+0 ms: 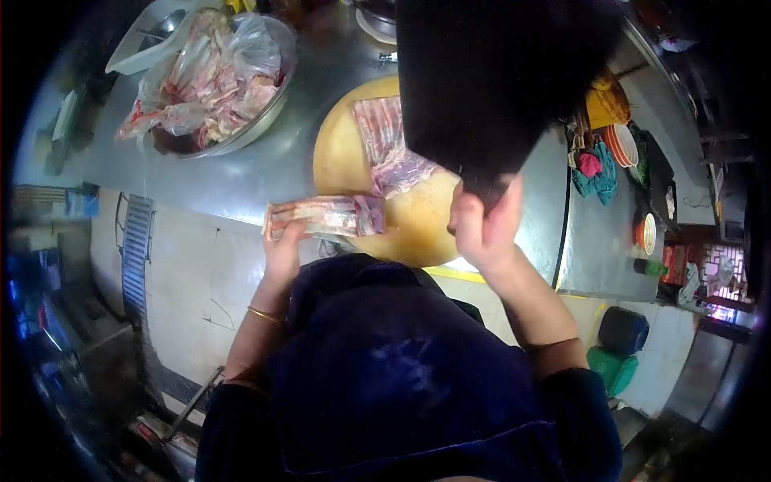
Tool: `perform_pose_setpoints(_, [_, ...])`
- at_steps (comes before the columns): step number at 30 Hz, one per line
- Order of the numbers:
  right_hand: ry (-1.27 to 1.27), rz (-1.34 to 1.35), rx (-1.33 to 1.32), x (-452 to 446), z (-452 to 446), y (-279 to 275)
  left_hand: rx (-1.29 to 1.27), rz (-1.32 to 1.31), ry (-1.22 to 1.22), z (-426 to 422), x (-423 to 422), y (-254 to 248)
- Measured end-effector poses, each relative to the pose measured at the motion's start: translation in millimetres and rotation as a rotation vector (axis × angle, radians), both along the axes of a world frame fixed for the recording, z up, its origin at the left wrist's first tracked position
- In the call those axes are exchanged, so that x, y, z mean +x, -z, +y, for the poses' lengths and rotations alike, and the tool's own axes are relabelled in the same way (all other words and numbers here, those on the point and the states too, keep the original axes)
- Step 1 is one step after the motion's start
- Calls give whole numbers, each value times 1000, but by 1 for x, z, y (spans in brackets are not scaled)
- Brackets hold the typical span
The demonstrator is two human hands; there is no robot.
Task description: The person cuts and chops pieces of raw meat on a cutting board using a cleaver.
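Note:
My right hand (486, 225) grips the handle of a large dark cleaver (482, 88), its broad blade raised over the right part of a round yellowish chopping board (426, 233). My left hand (283, 245) holds the left end of a rack of raw ribs (325, 217), whose right end rests on the board's near left edge. Another piece of ribs (385, 145) lies farther back on the board, partly behind the blade.
A metal bowl (261, 124) of raw meat and plastic bags stands at the back left of the steel counter (201, 181), beside a white tray (132, 52). Cloths (594, 173) and orange-rimmed bowls (622, 146) are on the right.

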State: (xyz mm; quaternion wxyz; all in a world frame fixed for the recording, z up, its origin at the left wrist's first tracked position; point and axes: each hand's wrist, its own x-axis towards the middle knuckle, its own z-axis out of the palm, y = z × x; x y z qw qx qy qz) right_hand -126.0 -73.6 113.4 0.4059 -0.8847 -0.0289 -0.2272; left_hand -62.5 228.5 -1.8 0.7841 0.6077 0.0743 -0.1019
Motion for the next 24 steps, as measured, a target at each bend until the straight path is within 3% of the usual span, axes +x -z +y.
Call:
perform_pose_setpoints(1, [-13,-69,-33,-6,-4,19,-15,-10,-2,2,1,-3])
perform_pose_setpoints(3, [-156,619,-581,-21,-4,68,49,-92,-62,15,10,10])
perform_pose_setpoints(5, [-120,698,-527,-23,5,58,274,-197,-145,37,18,22])
perform_pose_setpoints(9, [-98,669,-547,-12,-4,51,-125,-265,-101,102,30,7])
perform_pose_setpoints(13, [46,718,-546,-13,-40,48,-334,99,-184,75,33,14])
perform_pose_setpoints(15, [175,758,-551,-14,-53,46,-379,177,-159,16,29,7])
perform_pose_setpoints(17, [248,765,-537,-20,-59,47,-280,364,-107,-35,25,7])
perform_pose_setpoints(20, [214,732,-452,-27,-57,50,-169,337,54,-47,23,4])
perform_pose_setpoints(23, [153,732,-360,-40,-37,47,288,-13,163,-30,22,15])
perform_pose_setpoints(24, [156,709,-353,-42,-33,48,318,-11,238,-24,26,24])
